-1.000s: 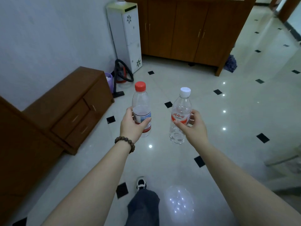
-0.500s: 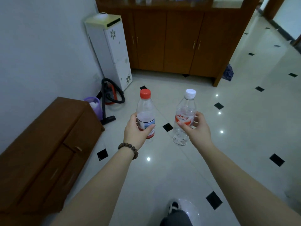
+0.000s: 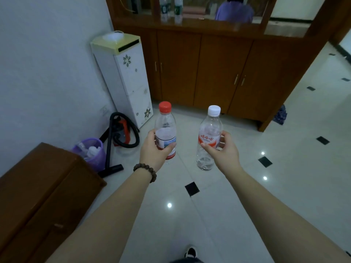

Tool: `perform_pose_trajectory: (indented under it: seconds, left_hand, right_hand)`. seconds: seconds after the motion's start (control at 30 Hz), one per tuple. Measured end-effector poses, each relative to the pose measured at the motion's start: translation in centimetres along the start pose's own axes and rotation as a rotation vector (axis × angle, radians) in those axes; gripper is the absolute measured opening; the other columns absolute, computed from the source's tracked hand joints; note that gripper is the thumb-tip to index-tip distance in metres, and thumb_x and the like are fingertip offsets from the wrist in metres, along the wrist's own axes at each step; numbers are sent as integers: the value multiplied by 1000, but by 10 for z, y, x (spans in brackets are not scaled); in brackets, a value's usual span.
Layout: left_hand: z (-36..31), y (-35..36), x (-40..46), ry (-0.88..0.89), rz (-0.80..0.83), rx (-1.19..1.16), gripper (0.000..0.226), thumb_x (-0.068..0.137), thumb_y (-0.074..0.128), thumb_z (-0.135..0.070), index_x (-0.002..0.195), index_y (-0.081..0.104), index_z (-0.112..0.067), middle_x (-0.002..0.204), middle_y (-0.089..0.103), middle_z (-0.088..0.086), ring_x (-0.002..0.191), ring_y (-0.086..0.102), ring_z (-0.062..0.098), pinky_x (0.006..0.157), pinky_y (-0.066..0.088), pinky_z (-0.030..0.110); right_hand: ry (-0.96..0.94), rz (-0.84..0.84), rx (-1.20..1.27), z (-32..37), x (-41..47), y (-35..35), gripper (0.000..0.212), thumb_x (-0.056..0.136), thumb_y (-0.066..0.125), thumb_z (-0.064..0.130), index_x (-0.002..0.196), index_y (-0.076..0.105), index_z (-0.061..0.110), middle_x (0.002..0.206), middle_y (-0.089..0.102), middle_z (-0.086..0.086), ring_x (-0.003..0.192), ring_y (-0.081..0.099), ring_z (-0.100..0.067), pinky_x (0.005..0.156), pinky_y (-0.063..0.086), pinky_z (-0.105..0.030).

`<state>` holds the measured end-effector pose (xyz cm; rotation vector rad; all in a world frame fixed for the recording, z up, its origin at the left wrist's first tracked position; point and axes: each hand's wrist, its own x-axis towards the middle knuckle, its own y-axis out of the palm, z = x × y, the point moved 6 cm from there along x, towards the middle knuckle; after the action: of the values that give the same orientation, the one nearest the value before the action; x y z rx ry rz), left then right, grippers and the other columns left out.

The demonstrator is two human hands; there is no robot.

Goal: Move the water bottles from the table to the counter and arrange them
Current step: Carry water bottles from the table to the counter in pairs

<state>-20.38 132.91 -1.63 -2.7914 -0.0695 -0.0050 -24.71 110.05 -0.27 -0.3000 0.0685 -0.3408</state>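
Head view looks down over 2 bare forearms stretched out above a glossy white tiled floor with small black diamond insets. Left hand, with a brown bead bracelet at the wrist, has its fingers and thumb curled round the middle of the red-capped bottle, which stands upright in the air; its label is white with a blue band and red below, and its print is too small to read. Right hand grips the white-capped bottle at its red label, which bears white Chinese characters; the bottle is clear, tilted slightly, and held just to the right of the other, the 2 apart. Far ahead stands the wooden counter with cabinet doors below, and 2 more bottles with green labels sit on its top at the far left. At its left a white water dispenser with flower motifs stands against the wall. Near it lie a red and black vacuum cleaner and a purple waste basket, beside a low brown cabinet at the near left. A shoe shows at the bottom edge.
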Motion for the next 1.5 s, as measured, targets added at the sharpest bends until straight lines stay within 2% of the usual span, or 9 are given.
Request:
perform_pose_trajectory:
  seconds: [0.13,0.37,0.6,0.7,0.9,1.07,1.17,1.27,1.5]
  left_hand:
    - [-19,23,75,10,-26,-7,58,74,78,-30,122,47,-27,112,55,-13,103,52,9,90,46,28]
    - [-29,46,209,-15,-56,-28,54,76,77,-26,115,42,-36,113,53,-12,103,49,7,89,43,28]
    - [-32,54,382,-13,-75,-17,59,77,75,-22,127,43,-22,126,53,-3,108,47,10,97,44,38]
    - [-43,54,464,15,-80,-18,58,77,75,-24,126,43,-23,120,53,-7,108,48,10,94,43,32]
    - [-73,54,604,85,-75,5,57,77,76,-27,124,44,-24,116,52,-12,106,49,8,89,45,29]
    - [-91,71,701,147,-64,7,61,75,77,-30,127,45,-23,123,58,-4,111,56,15,93,51,37]
    - [-105,88,756,186,-68,4,64,74,77,-34,128,44,-25,123,57,-6,108,55,9,91,51,32]
    - [-129,113,812,249,-54,-11,63,74,77,-35,127,45,-26,118,57,-12,105,55,4,86,50,23]
    - [-215,182,954,424,-109,-20,59,72,77,-42,121,47,-28,117,58,-12,108,57,4,90,51,27]
  right_hand:
    - [-3,17,-2,14,89,3,60,77,77,24,128,46,20,119,58,4,104,55,-12,92,49,-33]
    - [-15,54,-14,20,225,34,59,76,77,23,126,47,20,113,58,6,102,56,-13,90,49,-32]
    - [-53,69,-57,37,391,89,64,76,77,26,131,44,19,126,58,1,109,56,-14,97,49,-37]
    - [-54,69,-61,61,467,112,65,77,76,26,132,43,19,127,58,-1,113,57,-17,99,49,-41]
    - [-94,53,6,112,597,143,64,75,78,24,130,45,19,122,60,2,104,56,-9,91,49,-27]
    - [-128,22,30,136,691,149,66,74,78,27,131,45,20,120,61,4,107,60,-11,93,52,-32]
    - [-159,-14,13,150,748,147,68,74,78,28,132,45,18,120,60,4,105,59,-10,87,51,-24]
    - [-189,-47,16,163,812,138,70,73,78,32,133,45,20,122,61,5,107,59,-9,91,51,-28]
    - [-272,-82,54,198,970,104,69,74,77,33,133,44,22,127,59,4,112,57,-9,87,47,-20]
